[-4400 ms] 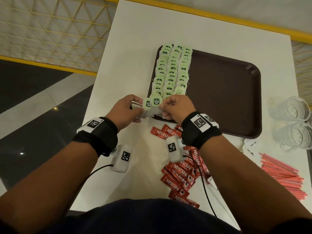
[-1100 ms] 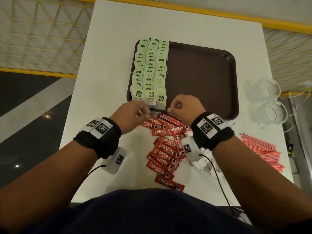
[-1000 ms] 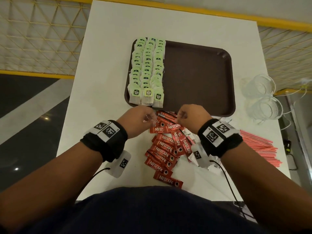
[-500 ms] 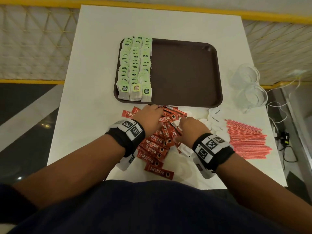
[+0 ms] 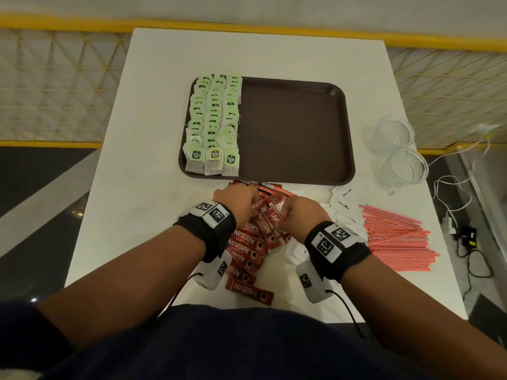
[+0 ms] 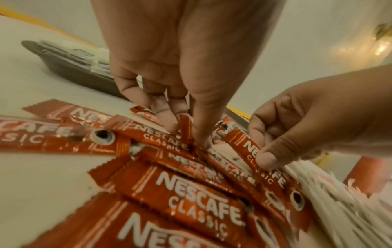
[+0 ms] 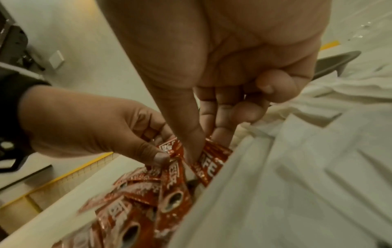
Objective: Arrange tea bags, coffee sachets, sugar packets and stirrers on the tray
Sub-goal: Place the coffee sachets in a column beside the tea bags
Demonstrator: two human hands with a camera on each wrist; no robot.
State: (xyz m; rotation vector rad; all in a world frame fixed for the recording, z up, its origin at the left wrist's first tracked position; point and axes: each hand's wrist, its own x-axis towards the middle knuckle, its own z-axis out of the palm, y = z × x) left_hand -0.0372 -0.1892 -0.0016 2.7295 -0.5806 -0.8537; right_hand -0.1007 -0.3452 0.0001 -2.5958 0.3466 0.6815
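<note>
A brown tray [image 5: 296, 127] holds three rows of green-tagged tea bags [image 5: 212, 124] along its left side. In front of the tray lies a pile of red Nescafe coffee sachets [image 5: 247, 248]. My left hand [image 5: 237, 205] reaches into the pile and pinches one red sachet [image 6: 185, 127] between thumb and fingers. My right hand [image 5: 297, 212] is beside it and pinches another coffee sachet [image 6: 252, 151]. White sugar packets [image 5: 343, 204] lie under and to the right of my right hand. Red stirrers [image 5: 395, 237] lie in a heap at the right.
Two clear glasses [image 5: 397, 154] stand to the right of the tray. White cables [image 5: 452, 187] run off the table's right edge. A yellow railing with netting [image 5: 55, 91] surrounds the white table [image 5: 142, 187].
Both hands have left the tea bags on the tray and moved down into the coffee sachet pile, where each has taken hold of a sachet. The head view has pulled back.
</note>
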